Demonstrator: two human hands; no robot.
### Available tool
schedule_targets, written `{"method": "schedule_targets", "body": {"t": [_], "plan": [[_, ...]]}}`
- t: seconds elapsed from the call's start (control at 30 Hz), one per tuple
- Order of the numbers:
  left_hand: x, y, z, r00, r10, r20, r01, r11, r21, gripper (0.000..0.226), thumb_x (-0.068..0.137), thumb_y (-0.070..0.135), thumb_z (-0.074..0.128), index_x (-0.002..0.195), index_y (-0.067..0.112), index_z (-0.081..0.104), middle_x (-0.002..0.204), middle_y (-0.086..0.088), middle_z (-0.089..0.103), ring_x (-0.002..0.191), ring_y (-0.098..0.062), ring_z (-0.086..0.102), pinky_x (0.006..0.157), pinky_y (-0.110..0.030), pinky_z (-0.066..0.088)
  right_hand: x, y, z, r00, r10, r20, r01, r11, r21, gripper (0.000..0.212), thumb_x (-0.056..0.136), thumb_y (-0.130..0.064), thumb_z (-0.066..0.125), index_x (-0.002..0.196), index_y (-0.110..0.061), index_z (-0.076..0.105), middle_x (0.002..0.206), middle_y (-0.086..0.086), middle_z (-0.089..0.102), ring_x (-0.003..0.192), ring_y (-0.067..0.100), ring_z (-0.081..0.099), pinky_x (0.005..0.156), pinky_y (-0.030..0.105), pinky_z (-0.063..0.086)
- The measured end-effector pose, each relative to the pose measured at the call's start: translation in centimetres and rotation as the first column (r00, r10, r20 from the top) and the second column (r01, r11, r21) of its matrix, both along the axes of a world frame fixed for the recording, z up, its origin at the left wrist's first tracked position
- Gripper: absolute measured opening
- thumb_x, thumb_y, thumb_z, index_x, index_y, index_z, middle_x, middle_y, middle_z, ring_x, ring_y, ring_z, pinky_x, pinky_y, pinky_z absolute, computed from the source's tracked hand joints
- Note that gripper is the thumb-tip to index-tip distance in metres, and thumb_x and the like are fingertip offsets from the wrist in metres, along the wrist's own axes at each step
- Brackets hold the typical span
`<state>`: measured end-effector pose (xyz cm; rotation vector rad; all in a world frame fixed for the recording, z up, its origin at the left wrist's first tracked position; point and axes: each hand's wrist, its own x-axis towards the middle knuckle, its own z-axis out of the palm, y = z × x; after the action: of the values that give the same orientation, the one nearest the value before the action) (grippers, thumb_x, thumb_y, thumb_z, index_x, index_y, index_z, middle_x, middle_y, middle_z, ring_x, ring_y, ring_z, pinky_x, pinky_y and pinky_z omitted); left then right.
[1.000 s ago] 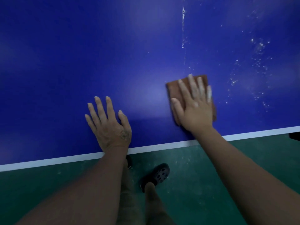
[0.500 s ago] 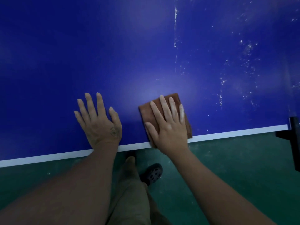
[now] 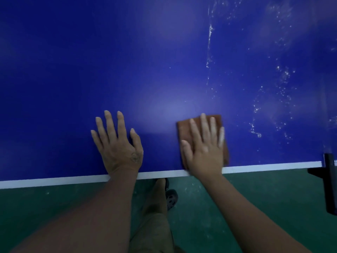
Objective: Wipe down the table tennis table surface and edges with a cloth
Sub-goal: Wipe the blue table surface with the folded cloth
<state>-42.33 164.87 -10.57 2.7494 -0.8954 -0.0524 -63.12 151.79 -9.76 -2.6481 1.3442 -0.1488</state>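
Midway, I judge: my right hand [image 3: 204, 152] presses flat, fingers spread, on the cloth [image 3: 184, 128] just inside the white edge line [image 3: 264, 166]. My left hand [image 3: 118, 148] rests open, empty, beside it on the table [image 3: 91, 70]. White specks [image 3: 255, 128] beyond the cloth remain to wipe.

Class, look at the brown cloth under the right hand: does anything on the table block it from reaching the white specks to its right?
Nothing visible: bare blue table separates cloth from specks.

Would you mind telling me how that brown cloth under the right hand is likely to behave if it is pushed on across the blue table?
The cloth lies flat and folded under the open right hand, so it is probably soft and floppy. It likely slides easily on the smooth table. Being thin, it seems light and may bunch without palm pressure.
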Motion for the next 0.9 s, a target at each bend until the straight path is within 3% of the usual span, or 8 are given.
{"method": "schedule_targets", "body": {"t": [0.13,0.27,0.33,0.5,0.6,0.73,0.9], "plan": [[0.2,0.0,0.0,1.000,0.000,-0.009,0.000,1.000,-0.006,0.066,0.113,0.044,0.034,0.174,0.020,0.024,0.183,-0.009,0.013,0.170,-0.035,0.005,0.136,-0.060,0.006,7.2,-1.3,-0.3,0.990,0.118,0.072,-0.118,0.993,-0.003,0.065,0.111,-0.057,0.042,0.168,-0.027,0.035,0.179,0.005,0.019,0.167,0.031,0.010,0.132,0.063,0.009],[0.1,0.0,0.1,1.000,0.007,-0.020,-0.008,1.000,-0.016,0.065,0.113,0.041,0.036,0.173,0.018,0.027,0.183,-0.010,0.014,0.170,-0.035,0.006,0.136,-0.062,0.008,6.7,-5.9,-0.2,0.982,0.178,0.060,-0.176,0.984,-0.031,0.063,0.111,-0.059,0.042,0.167,-0.031,0.035,0.178,0.001,0.021,0.167,0.027,0.012,0.132,0.060,0.011],[0.2,0.0,0.1,1.000,0.008,-0.024,-0.009,1.000,-0.014,0.065,0.113,0.040,0.037,0.173,0.017,0.027,0.183,-0.010,0.014,0.170,-0.036,0.006,0.135,-0.062,0.008,4.5,-8.6,0.0,0.994,0.106,0.034,-0.105,0.994,-0.042,0.062,0.111,-0.058,0.042,0.167,-0.032,0.036,0.179,-0.001,0.021,0.167,0.026,0.013,0.133,0.059,0.009],[0.2,-0.1,0.3,0.998,0.015,-0.059,-0.016,1.000,-0.004,0.066,0.112,0.040,0.037,0.173,0.018,0.026,0.183,-0.009,0.011,0.170,-0.034,0.003,0.136,-0.062,0.007,-1.3,-13.6,1.0,0.962,-0.270,-0.048,0.271,0.962,0.029,0.067,0.110,-0.056,0.034,0.168,-0.023,0.035,0.179,0.005,0.018,0.166,0.033,0.013,0.132,0.063,0.006],[0.3,-0.1,0.3,0.997,0.013,-0.072,-0.013,1.000,0.004,0.067,0.112,0.041,0.036,0.174,0.018,0.026,0.184,-0.008,0.010,0.170,-0.034,0.002,0.135,-0.062,0.008,-1.2,-12.8,1.2,0.944,-0.321,-0.071,0.324,0.945,0.041,0.070,0.110,-0.054,0.030,0.169,-0.016,0.032,0.179,0.012,0.016,0.166,0.039,0.011,0.131,0.066,0.007],[0.3,0.1,0.0,0.997,0.005,-0.072,-0.004,1.000,0.010,0.067,0.112,0.042,0.035,0.174,0.018,0.025,0.184,-0.008,0.008,0.170,-0.034,0.002,0.135,-0.062,0.009,4.8,-8.7,1.1,0.980,-0.194,-0.043,0.195,0.981,0.007,0.065,0.111,-0.051,0.042,0.166,-0.016,0.038,0.177,0.015,0.020,0.164,0.042,0.015,0.131,0.066,0.009],[0.4,0.2,0.1,0.997,0.001,-0.083,0.001,1.000,0.031,0.067,0.112,0.042,0.036,0.174,0.018,0.025,0.184,-0.008,0.008,0.170,-0.034,0.002,0.135,-0.063,0.009,15.3,-5.5,0.8,0.998,-0.003,0.060,0.004,1.000,-0.008,0.062,0.112,-0.053,0.043,0.166,-0.022,0.041,0.177,0.011,0.024,0.166,0.035,0.014,0.133,0.060,0.009]]}}
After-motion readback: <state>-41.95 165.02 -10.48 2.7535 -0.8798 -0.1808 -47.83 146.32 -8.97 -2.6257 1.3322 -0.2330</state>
